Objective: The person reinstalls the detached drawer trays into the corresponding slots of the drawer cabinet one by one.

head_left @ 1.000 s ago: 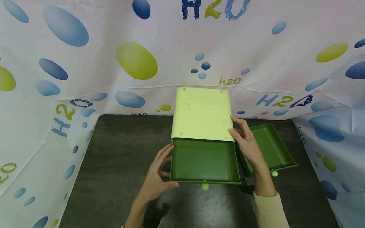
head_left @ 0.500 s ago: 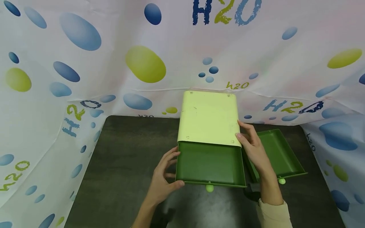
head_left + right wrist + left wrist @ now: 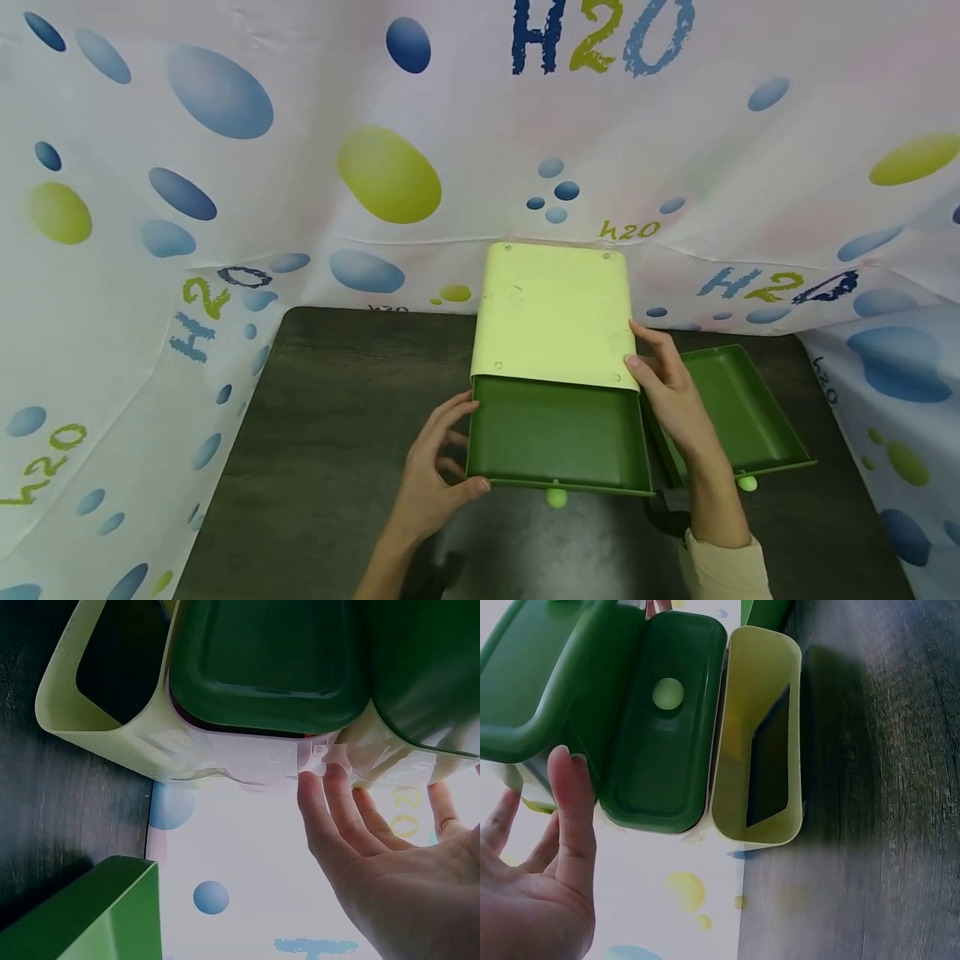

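Note:
A small drawer unit (image 3: pixel 555 312) with a pale yellow casing stands at the back middle of the table. Its green top drawer (image 3: pixel 558 429) is pulled well out, bare inside, with a round light-green knob (image 3: pixel 556 497) on the front. My left hand (image 3: pixel 435 475) holds this drawer at its left front corner, thumb on the front and fingers along the side. Against the casing's right side rest the fingers of my right hand (image 3: pixel 675 400). In the left wrist view the middle drawer (image 3: pixel 656 765) sits in place, and the bottom slot (image 3: pixel 739 675) has no drawer in it.
A second green drawer (image 3: pixel 738 408) lies askew on the dark table (image 3: pixel 360 392), right of the unit, partly behind my right forearm. A white curtain (image 3: pixel 480 125) with blue and yellow-green spots hangs close behind the unit and along both sides.
The head view has shifted slightly, so everything sits further right and lower in it. Both hands and the pulled-out drawer keep the same position relative to the unit.

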